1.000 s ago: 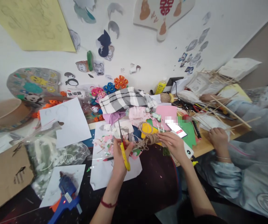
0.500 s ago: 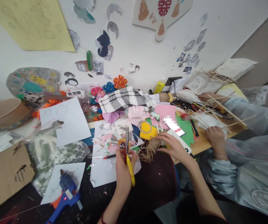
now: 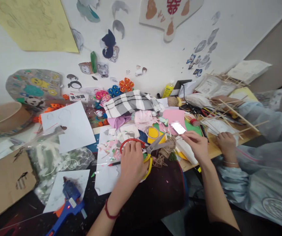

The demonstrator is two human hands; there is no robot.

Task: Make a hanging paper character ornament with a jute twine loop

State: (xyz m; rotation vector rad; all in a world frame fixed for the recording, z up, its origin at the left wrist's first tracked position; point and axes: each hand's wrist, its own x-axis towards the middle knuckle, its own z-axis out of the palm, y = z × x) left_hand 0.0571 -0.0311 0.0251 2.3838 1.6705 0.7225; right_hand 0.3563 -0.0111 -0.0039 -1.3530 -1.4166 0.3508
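Note:
My left hand [image 3: 132,161] is closed around scissors [image 3: 151,149] with red and yellow handles. Their blades are spread and point right, over a tangle of brown twine [image 3: 167,148]. To the right, my right hand [image 3: 197,145] pinches a thin strand of the twine close to a phone [image 3: 179,128] with a lit screen. Whether the blades touch the strand I cannot tell. Under the scissors and left hand lies a white sheet [image 3: 105,178] with paper scraps and a dark pencil [image 3: 114,163]. A yellow piece [image 3: 152,132] with a ring of tape sits just behind the scissors.
A blue glue gun [image 3: 70,200] with a red light lies on paper at front left. Cardboard [image 3: 8,183] and a plastic bag [image 3: 62,160] fill the left side. At right, a co-worker's hands [image 3: 226,144] handle a frame of thin wooden sticks [image 3: 239,114]. Checked cloth [image 3: 133,103] lies behind.
The scissors have swung from upright and closed to spread blades pointing right. My right hand has moved right and up from the twine bundle, now pinching a strand.

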